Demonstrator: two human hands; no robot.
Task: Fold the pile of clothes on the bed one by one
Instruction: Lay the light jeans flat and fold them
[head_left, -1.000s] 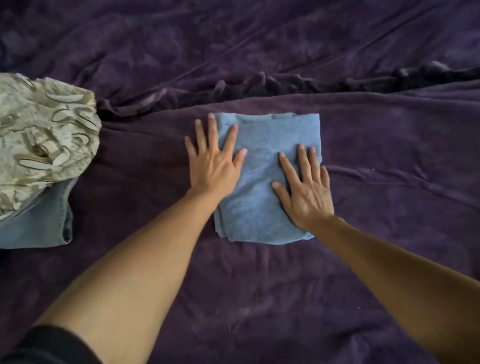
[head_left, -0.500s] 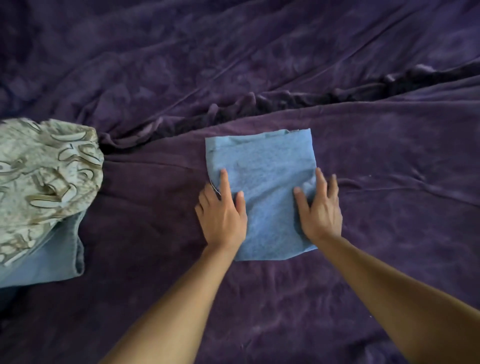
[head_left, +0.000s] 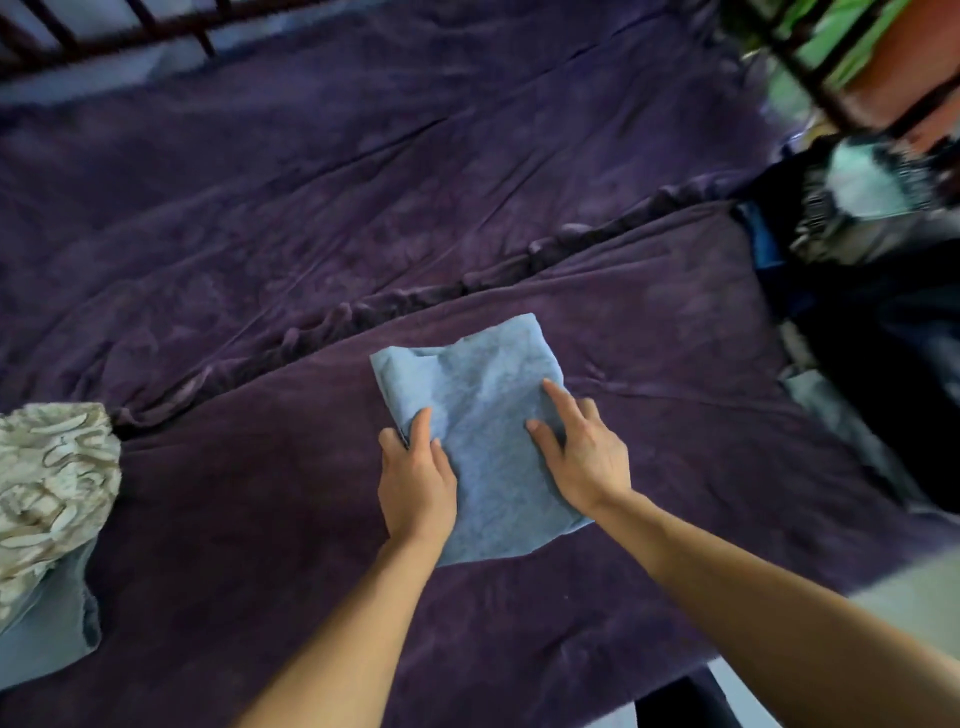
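A: In the head view, where is the folded blue cloth (head_left: 483, 415) found?
B: On the bed (head_left: 260, 493). Its left edge is pinched by curled fingers (head_left: 422, 423) of the left hand (head_left: 415, 488). The forefinger (head_left: 558, 400) of the right hand (head_left: 582, 462) is laid straight on top; whether that hand grips anything cannot be told.

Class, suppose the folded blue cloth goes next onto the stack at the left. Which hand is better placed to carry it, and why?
Probably the left hand: it pinches the left edge of the blue cloth, nearer the stack. The right hand only rests on top.
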